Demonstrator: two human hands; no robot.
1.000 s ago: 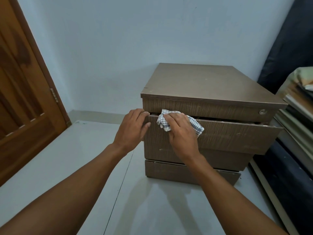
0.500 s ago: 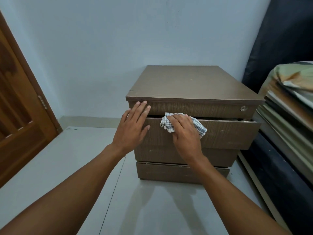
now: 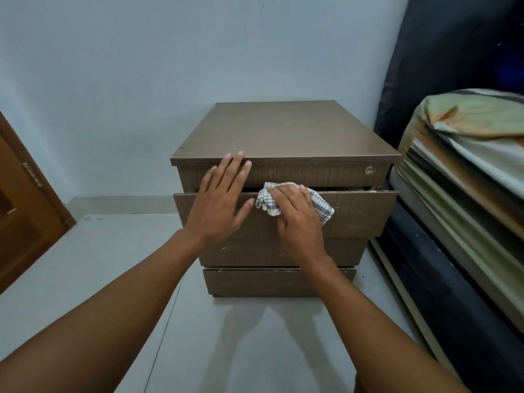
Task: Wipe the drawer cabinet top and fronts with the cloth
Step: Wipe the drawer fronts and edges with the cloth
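Note:
A brown drawer cabinet (image 3: 286,129) stands on the floor against the pale wall, with several drawer fronts. The second drawer front (image 3: 360,212) sticks out a little. My right hand (image 3: 297,219) presses a crumpled white-and-grey checked cloth (image 3: 323,207) against the upper left part of that front. My left hand (image 3: 219,202) lies flat with fingers spread over the left side of the fronts, its fingertips reaching the cabinet's top edge. A round lock (image 3: 369,169) sits at the right of the top front.
A bed with folded striped bedding (image 3: 467,165) stands close to the cabinet's right side, a dark mattress (image 3: 453,52) upright behind it. A wooden door (image 3: 22,217) is at the left. Pale floor (image 3: 113,265) spreads in front.
My left hand has let go of the drawer's left edge and risen, fingers spreading flat up to the top edge. The right hand with the cloth stays on the second front. The view swung left.

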